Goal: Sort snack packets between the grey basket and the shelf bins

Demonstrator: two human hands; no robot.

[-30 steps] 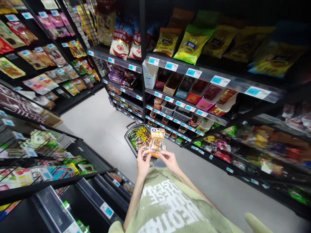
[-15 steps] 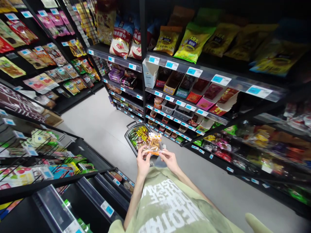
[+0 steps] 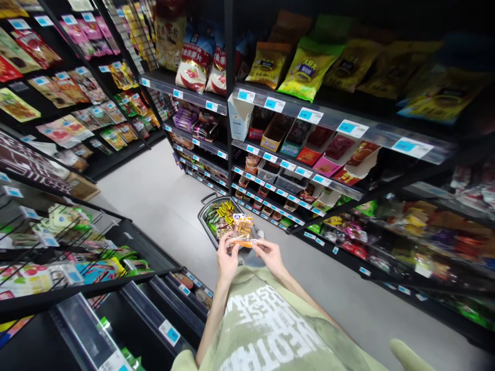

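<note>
Between my two hands is a small snack packet point(image 3: 243, 228), clear with orange edges and brownish food showing inside. My left hand point(image 3: 227, 253) pinches its lower left corner, thumb and fingers closed on it. At the lower right corner, my right hand point(image 3: 269, 254) grips the same packet between thumb and fingertips. Just beyond the packet, on the floor, stands a dark shopping basket point(image 3: 204, 219) filled with green and yellow snack packs point(image 3: 225, 211). The packet covers part of the basket's right side.
Ahead and to the right runs a black shelf rack point(image 3: 294, 107) with yellow snack bags point(image 3: 309, 67) above and open boxes point(image 3: 276, 133) below. Another rack point(image 3: 116, 288) stands close on my left. Grey floor point(image 3: 154, 178) lies between them.
The packet has shifted very slightly to the left and its top has tilted a little. Both hands keep their hold in nearly the same place.
</note>
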